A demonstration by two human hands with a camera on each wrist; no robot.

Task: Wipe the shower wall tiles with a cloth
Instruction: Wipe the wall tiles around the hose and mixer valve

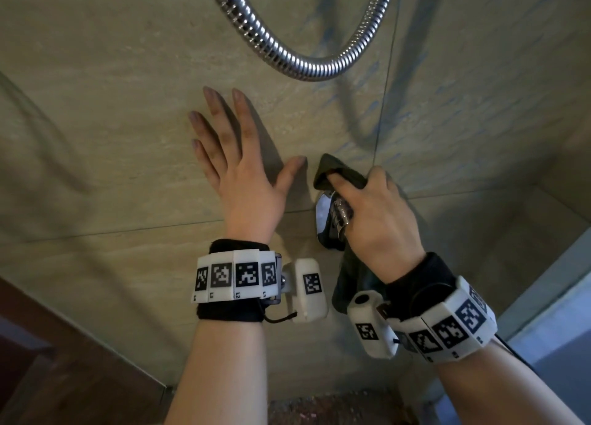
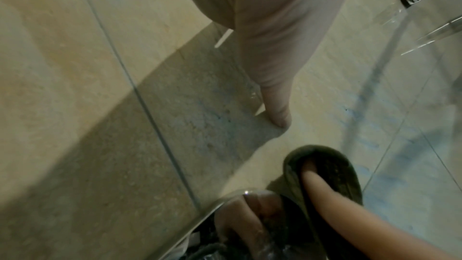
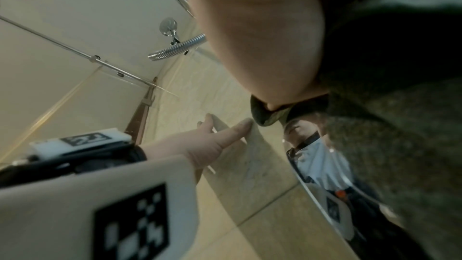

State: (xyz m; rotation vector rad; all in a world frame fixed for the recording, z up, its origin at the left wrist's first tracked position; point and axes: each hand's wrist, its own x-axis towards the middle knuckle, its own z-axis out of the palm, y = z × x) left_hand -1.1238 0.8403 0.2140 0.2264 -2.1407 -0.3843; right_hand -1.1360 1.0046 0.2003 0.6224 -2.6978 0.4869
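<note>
The cloth (image 1: 340, 172) is a dark green towelling piece. It is judged soft, light and limp: it drapes over whatever it meets and takes no shape of its own. Its pile should grip a tile well when dry and slide more freely when wet. It is not fragile.

The right hand (image 1: 377, 220) grips the cloth, with the fingers curled into a fold of it at the upper end. The rest of the cloth hangs below the wrist. The best hold is judged to be a bunched pad under the palm and fingers, so that flat pressure reaches the wall. A loose tail can snag on fittings.

The cloth lies against the wall (image 1: 112, 105) just above a chrome fitting (image 1: 324, 215), which the right hand partly covers.

The left hand (image 1: 238, 168) is spread flat on the wall, fingers straight, holding nothing. Its thumb is near the cloth but apart from it.

The wall carries large beige stone-look tiles with thin grout lines. The surface is hard, smooth and probably slippery when wet. Bluish streaks show on the tiles to the right of the cloth.

A metal hose (image 1: 287, 47) loops above both hands, near the wall. A second wall meets this one on the right. The right wrist view shows a glass panel (image 3: 75, 86) with a rail.
</note>
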